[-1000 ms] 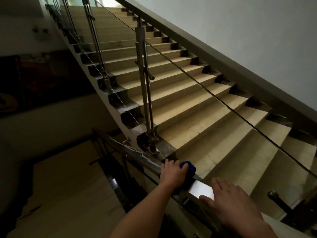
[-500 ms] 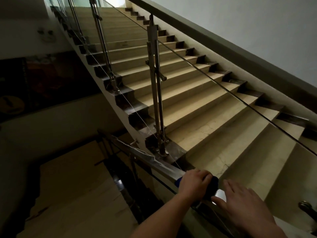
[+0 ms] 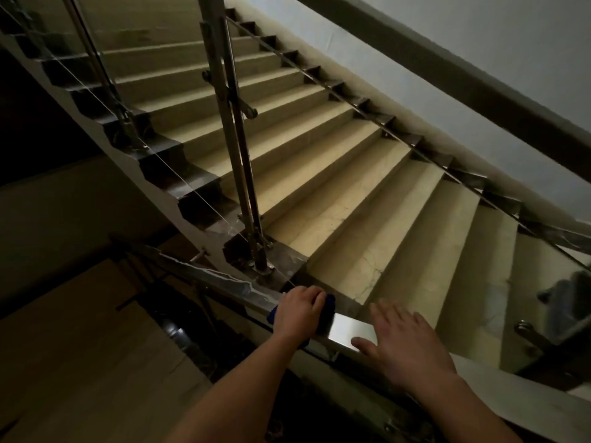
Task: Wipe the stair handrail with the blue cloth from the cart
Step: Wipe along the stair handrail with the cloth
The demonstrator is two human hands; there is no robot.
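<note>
I press my left hand down on the blue cloth, fingers curled and clamped over it on the steel handrail. My right hand lies flat just beside it on the rail, fingers spread apart and holding nothing. Beige stairs rise beyond a metal post.

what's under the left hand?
The blue cloth, pressed onto the metal handrail by the left hand. Only blue edges show at the fingertips and by the wrist; the rest of the cloth and the rail beneath it are covered.
</note>
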